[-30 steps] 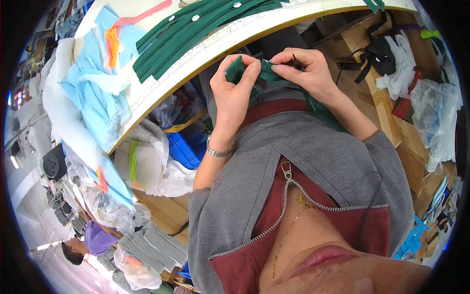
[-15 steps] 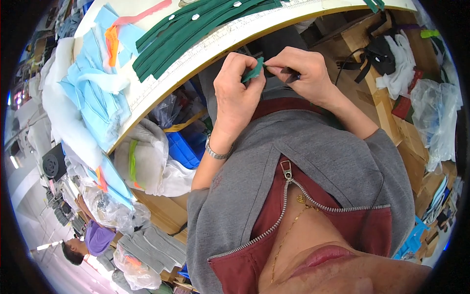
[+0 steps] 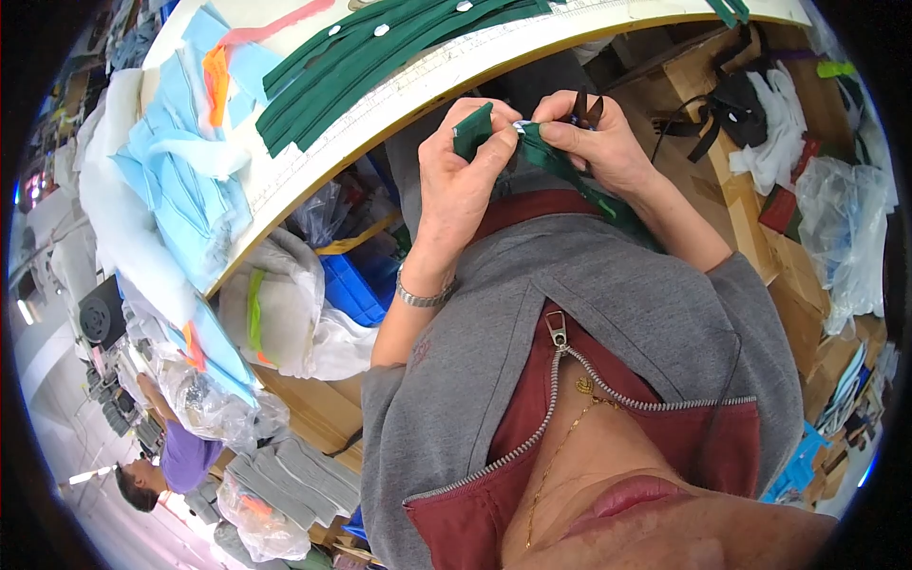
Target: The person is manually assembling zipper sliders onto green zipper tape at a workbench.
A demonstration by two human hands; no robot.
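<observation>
Just off the table's curved edge, my two hands pinch one dark green fabric strip (image 3: 543, 158). My left hand (image 3: 446, 180) is closed on one end, which stands up as a folded flap by its fingers. Thumb and fingertips of my right hand (image 3: 608, 152) grip the strip close by, and its tail hangs below toward my lap. Between the two pinches shows a small white patch, too small to make out. A dark pair of thread snips (image 3: 586, 110) is also tucked in my right hand, tips pointing up.
Green strips (image 3: 328, 95) with white round spots lie on the white table (image 3: 380, 103), its edge marked like a ruler. Light blue fabric pieces (image 3: 166, 157) pile up at left. Cardboard boxes (image 3: 703, 171) and a clear plastic bag (image 3: 836, 209) stand right. A person in purple (image 3: 190, 456) is farther left.
The green strip has come into fuller view, its flap raised at my left hand and its tail now hanging from my right. The snips have turned from pointing inward to pointing up.
</observation>
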